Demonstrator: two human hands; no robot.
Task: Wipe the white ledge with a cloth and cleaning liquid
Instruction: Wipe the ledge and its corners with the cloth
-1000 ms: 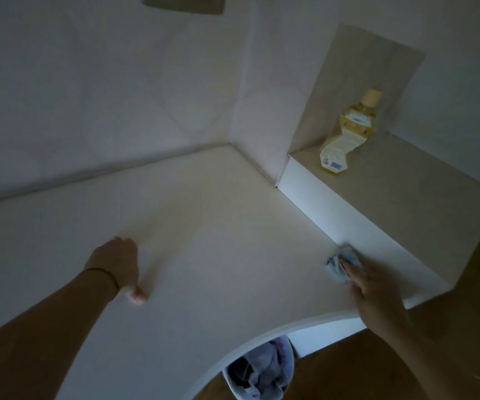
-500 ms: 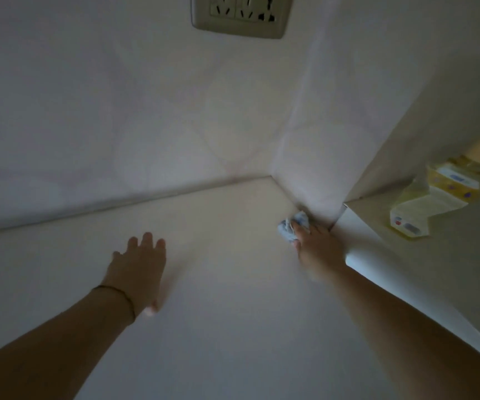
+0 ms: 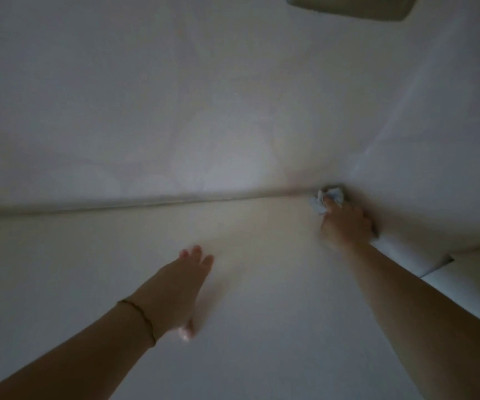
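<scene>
The white ledge (image 3: 262,284) fills the lower half of the head view and meets the back wall along a seam. My right hand (image 3: 345,223) grips a crumpled pale blue cloth (image 3: 327,199) and presses it into the far corner where the ledge meets both walls. My left hand (image 3: 178,284) lies flat on the ledge with its fingers spread, well to the left of the cloth and nearer to me. A thin bracelet circles the left wrist. No cleaning liquid bottle is in view.
A wall socket plate (image 3: 351,7) sits on the back wall at the top right. The white front of a raised step (image 3: 464,272) shows at the right edge, behind my right forearm.
My right hand has swept the cloth from the ledge's front right edge along the step into the far corner. My left hand stayed flat on the ledge. The bottle has left the view.
</scene>
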